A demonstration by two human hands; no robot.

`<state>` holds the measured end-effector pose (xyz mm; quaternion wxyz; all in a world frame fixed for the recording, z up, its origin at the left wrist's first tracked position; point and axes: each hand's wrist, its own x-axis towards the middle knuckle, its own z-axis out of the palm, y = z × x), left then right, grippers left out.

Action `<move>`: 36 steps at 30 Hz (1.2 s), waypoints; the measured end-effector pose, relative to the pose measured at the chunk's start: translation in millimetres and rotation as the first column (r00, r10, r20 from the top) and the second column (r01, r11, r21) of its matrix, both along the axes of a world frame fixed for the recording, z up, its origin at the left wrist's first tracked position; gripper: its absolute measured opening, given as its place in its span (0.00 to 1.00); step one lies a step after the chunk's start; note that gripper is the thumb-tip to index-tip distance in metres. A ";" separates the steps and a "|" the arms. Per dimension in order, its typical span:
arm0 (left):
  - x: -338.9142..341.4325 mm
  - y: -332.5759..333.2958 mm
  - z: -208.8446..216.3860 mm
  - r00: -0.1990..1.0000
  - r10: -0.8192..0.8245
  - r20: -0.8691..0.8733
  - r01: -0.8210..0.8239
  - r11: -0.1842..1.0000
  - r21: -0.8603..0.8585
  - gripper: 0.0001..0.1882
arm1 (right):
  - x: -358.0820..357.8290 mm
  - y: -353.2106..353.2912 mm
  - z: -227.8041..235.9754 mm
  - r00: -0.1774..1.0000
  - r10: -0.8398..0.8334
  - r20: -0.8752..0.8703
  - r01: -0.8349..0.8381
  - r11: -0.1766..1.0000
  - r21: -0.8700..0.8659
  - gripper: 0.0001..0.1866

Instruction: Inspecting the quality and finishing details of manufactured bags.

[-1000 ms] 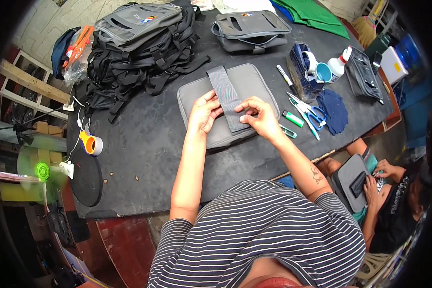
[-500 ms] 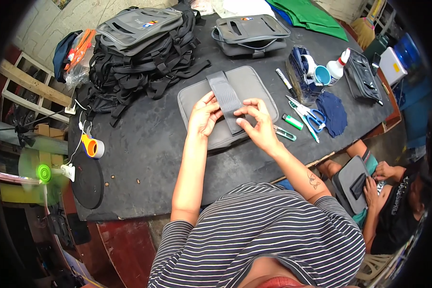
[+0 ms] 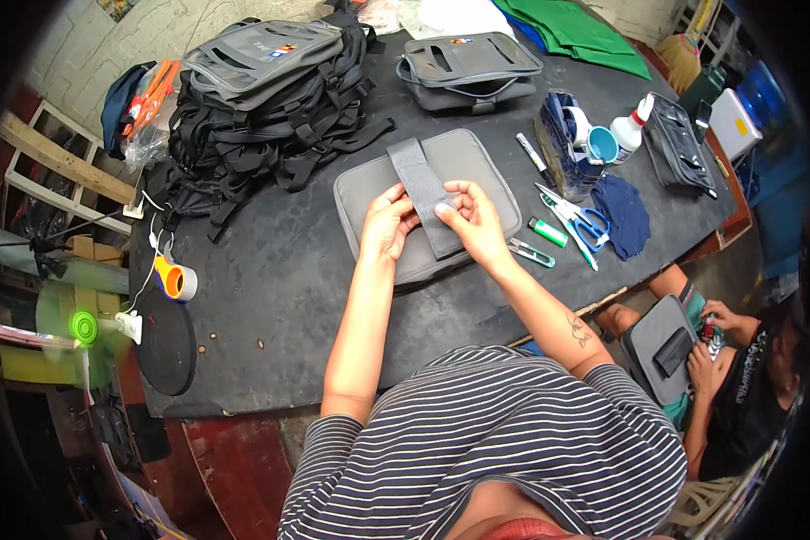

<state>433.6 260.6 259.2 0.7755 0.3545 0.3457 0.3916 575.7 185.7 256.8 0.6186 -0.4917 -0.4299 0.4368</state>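
Observation:
A grey rectangular fabric case (image 3: 481, 171) lies flat on the black tabletop in front of me. Across its middle runs a wide dark grey strap (image 3: 411, 162). My left hand (image 3: 389, 220) pinches the strap's left edge, its fingertips partly tucked behind the band. On the opposite edge my right hand (image 3: 472, 220) is closed, the thumb pressing on the strap's face and the fingers curled at its side. The strap's far end rests near the case's upper edge; its near end reaches the lower edge.
Beyond my right hand lie a green thread snipper (image 3: 532, 253), a green lighter (image 3: 547, 232), blue-handled scissors (image 3: 592, 223), a marker (image 3: 531, 153) and a navy cloth (image 3: 623, 216). Black-and-grey bags (image 3: 261, 117) pile up far left. A tape roll (image 3: 178, 281) sits left. Another person's hand (image 3: 702, 364) is at lower right.
My right hand has moved slightly left and closed, its thumb now pressed on the strap. My left hand has shifted a little toward me and right.

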 end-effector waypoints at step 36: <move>5.7 15.2 -4.8 0.995 -0.033 -0.091 0.046 0.988 0.144 0.13 | 17.8 48.8 1.0 0.996 0.040 0.081 -0.026 0.986 -0.166 0.19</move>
